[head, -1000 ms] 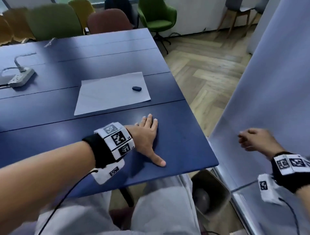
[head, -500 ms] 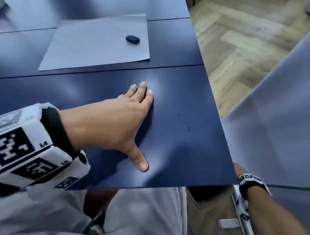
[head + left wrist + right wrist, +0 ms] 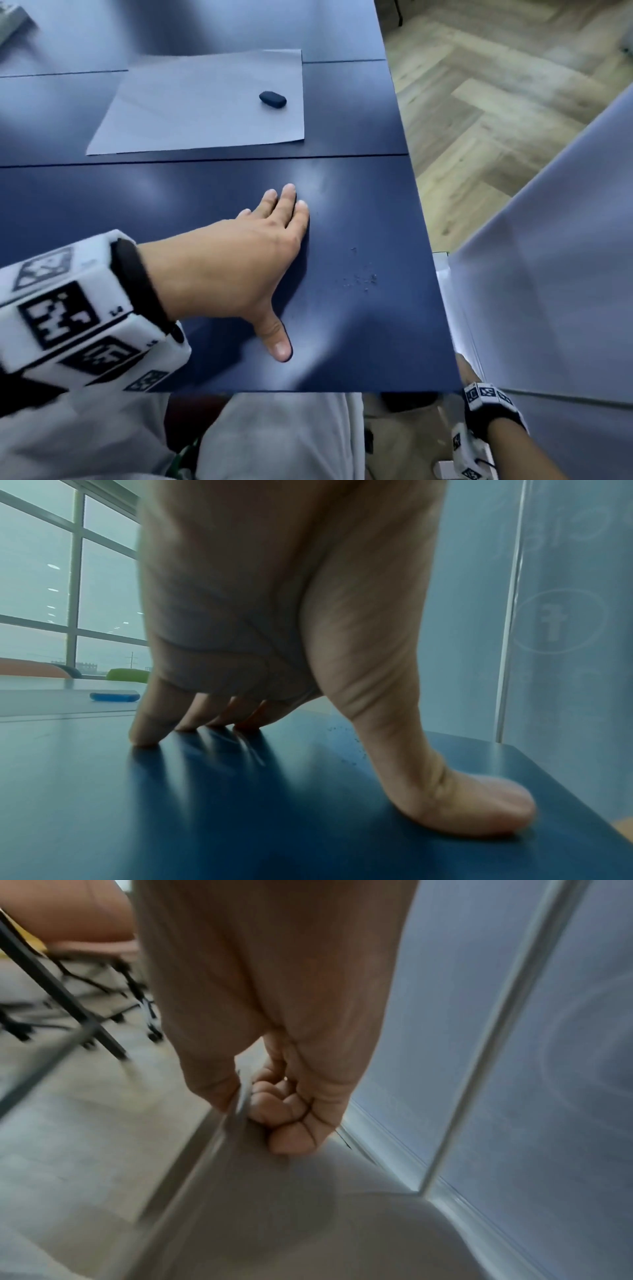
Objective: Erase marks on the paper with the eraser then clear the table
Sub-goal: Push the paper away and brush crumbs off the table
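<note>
A white sheet of paper (image 3: 191, 109) lies on the dark blue table (image 3: 376, 342), with a small dark eraser (image 3: 272, 99) on its right part. My left hand (image 3: 274, 270) lies flat on the table nearer to me, fingers straight and thumb spread, holding nothing. Grey eraser crumbs (image 3: 359, 279) are scattered just right of it. In the left wrist view the fingertips (image 3: 147, 737) press the tabletop and the eraser (image 3: 114, 696) lies beyond them. My right hand (image 3: 260, 1104) is below the table's near right corner. Its thumb and curled fingers pinch the thin rim of a grey bin (image 3: 308, 1218).
The table's right edge (image 3: 428, 240) drops to wooden floor (image 3: 496, 102). A frosted glass wall (image 3: 548, 274) stands close on the right. A power strip (image 3: 8, 15) shows at the far left corner. Chair legs (image 3: 85, 988) stand under the table.
The head view has closed in on the table. My right hand dropped from beside the glass wall to below the table corner and took hold of the bin rim. The left hand stayed flat.
</note>
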### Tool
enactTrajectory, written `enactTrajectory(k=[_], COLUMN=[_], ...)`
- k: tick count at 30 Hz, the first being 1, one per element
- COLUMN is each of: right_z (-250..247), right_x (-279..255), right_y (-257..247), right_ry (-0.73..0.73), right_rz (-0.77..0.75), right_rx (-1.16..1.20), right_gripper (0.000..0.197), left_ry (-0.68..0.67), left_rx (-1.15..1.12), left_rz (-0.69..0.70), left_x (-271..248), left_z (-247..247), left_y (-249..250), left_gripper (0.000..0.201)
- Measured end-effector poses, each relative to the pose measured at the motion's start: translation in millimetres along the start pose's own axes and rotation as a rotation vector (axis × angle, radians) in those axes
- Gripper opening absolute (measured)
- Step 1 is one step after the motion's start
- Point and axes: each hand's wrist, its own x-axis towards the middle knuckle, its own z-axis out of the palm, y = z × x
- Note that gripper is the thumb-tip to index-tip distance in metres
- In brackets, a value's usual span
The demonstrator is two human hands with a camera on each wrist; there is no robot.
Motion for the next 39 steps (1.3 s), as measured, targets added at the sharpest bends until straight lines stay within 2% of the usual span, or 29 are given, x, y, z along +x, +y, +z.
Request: enactTrajectory(k=[2,4,7,11,13,15,17,19,21,22,23,25,27,29,31,33,34,36,38,39], right_z=[-28,-59,-103,-144,-153,-159,-161,-164,-167,-168,-170,-173,-177,-181,-182,-180,-179,-176,-175,-174], right_x=[-19,-38,-86,-144,-168,-184,-196,-207,-219,-223,-227,-234,-239,-243,-247,-250,-251,-253,-255,-255], right_y=[-20,-32,-57,-87,-100,-107,-109,-112,-117,-118,-118,-116,-114,-109,-106,-108,-109,-112,-114,-115], right_ry=[-0.048,0.032,0.18,0.385,0.439,0.473,0.491,0.521,0.562,0.581,0.594,0.597,0.597,0.612,0.636,0.647,0.645,0.632,0.616,0.609], right_rz=[-0.059,-0.096,-0.158,-0.282,-0.319,-0.356,-0.366,-0.381,-0.409,-0.415,-0.417,-0.427,-0.428,-0.438,-0.454,-0.468,-0.473,-0.485,-0.491,-0.494], right_rx=[0.029,0.038,0.075,0.188,0.24,0.279,0.288,0.267,0.252,0.254,0.26,0.3,0.329,0.352,0.371,0.373,0.378,0.381,0.375,0.364], right_gripper=[0.015,0.028,0.034,0.032,0.031,0.033,0.031,0.029,0.026,0.025,0.024,0.023,0.025,0.027,0.027,0.027,0.027,0.028,0.027,0.026], left_ry=[0.03,0.072,0.086,0.107,0.144,0.263,0.328,0.321,0.306,0.347,0.356,0.323,0.323,0.407,0.439,0.356,0.307,0.292,0.347,0.347], left_rx=[-0.092,-0.18,-0.379,-0.479,-0.534,-0.603,-0.596,-0.628,-0.578,-0.533,-0.518,-0.623,-0.697,-0.661,-0.606,-0.607,-0.6,-0.571,-0.549,-0.579], left_rz=[0.05,0.101,0.134,0.05,-0.058,-0.157,-0.182,-0.095,0.014,0.054,0.159,0.37,0.445,0.312,0.037,-0.205,-0.264,-0.223,-0.042,0.103], left_x=[-3,-10,-33,-69,-71,-63,-46,-32,-23,-21,-18,-17,-21,-23,-23,-26,-29,-33,-33,-31], left_z=[0,3,14,55,69,75,73,65,47,36,28,10,-1,1,14,30,37,43,43,41], left_y=[-2,-6,-14,-3,16,40,64,86,106,117,127,137,130,108,78,55,53,70,106,125], left_gripper=[0.169,0.165,0.147,0.132,0.125,0.119,0.115,0.108,0.118,0.125,0.128,0.128,0.121,0.111,0.108,0.104,0.107,0.122,0.129,0.127])
